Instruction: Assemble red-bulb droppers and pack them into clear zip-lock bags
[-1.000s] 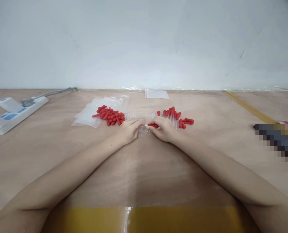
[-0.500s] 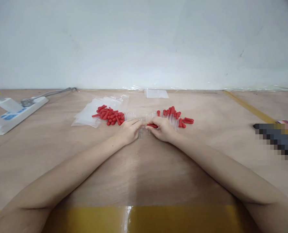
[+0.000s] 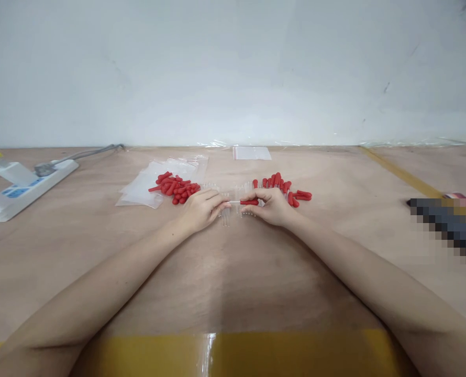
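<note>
A clear glass dropper tube (image 3: 235, 202) lies level between my hands, with a red rubber bulb (image 3: 250, 202) on its right end. My left hand (image 3: 202, 210) pinches the tube's left part between thumb and fingertips. Curled around the bulb, my right hand (image 3: 270, 206) has its fingers above and its thumb below. Under and between the hands are loose glass tubes (image 3: 225, 217). Left of my left hand sits a pile of red bulbs (image 3: 174, 187). Several droppers with red bulbs (image 3: 277, 180) lie just beyond my right hand.
Clear plastic bags (image 3: 141, 183) lie under and behind the bulb pile. Another small bag (image 3: 252, 153) is near the wall. A power strip (image 3: 40, 186) with plugs and a cable stands at far left. A dark, pixelated object (image 3: 445, 225) lies at far right.
My hands have moved slightly apart, the left one leftward and the right one rightward. More of the glass tube and the red bulb now shows between them.
</note>
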`<state>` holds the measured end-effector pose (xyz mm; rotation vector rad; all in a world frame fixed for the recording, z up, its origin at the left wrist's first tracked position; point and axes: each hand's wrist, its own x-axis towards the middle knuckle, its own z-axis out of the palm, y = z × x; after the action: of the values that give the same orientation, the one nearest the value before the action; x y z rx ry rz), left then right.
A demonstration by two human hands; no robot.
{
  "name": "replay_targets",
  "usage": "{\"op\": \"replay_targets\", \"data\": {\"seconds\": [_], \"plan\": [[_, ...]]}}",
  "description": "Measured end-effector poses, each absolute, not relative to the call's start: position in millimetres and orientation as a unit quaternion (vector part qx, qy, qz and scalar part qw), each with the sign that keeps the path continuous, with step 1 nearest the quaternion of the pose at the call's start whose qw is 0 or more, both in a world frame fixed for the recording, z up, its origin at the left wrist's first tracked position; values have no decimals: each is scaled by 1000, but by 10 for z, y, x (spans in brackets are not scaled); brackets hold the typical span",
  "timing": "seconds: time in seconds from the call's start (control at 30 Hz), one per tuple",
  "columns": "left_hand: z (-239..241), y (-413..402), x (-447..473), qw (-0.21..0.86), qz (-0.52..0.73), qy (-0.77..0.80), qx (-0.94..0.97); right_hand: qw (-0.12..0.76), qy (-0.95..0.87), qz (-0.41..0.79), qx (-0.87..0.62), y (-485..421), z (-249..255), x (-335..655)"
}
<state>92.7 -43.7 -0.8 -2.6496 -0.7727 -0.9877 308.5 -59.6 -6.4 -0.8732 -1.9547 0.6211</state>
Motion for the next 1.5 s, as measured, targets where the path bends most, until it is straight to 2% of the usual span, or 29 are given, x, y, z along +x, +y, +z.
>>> {"op": "replay_targets", "data": {"seconds": [0.13, 0.4, 0.67, 0.8, 0.93, 1.03, 1.17, 1.23, 1.33, 1.5], "plan": [[-12, -492, 951, 97, -355, -257, -894, 444, -763, 305, -357, -608, -83, 3064], [-26, -556, 1010, 80, -377, -248, -889, 447, -781, 255, -354, -680, -55, 3037], [-6, -526, 1001, 16, -353, -277, -893, 409, -802, 291, -324, -616, -40, 3056], [51, -528, 1028, -57, -373, -323, -868, 451, -781, 314, -297, -554, 99, 3054], [41, -492, 973, -67, -393, -356, -845, 472, -714, 364, -368, -424, 398, 3284], [9, -458, 933, -32, -420, -382, -823, 393, -696, 346, -491, -237, 644, 3533], [-11, -451, 943, 24, -397, -366, -841, 159, -702, 312, -620, -2, 782, 3592], [-18, -459, 953, 42, -383, -366, -847, 91, -695, 262, -664, 55, 744, 3489], [-29, -474, 958, 63, -365, -389, -843, 70, -694, 199, -688, 64, 627, 3317], [-13, -504, 990, 71, -319, -451, -830, 163, -687, 127, -696, -43, 537, 3414]]}}
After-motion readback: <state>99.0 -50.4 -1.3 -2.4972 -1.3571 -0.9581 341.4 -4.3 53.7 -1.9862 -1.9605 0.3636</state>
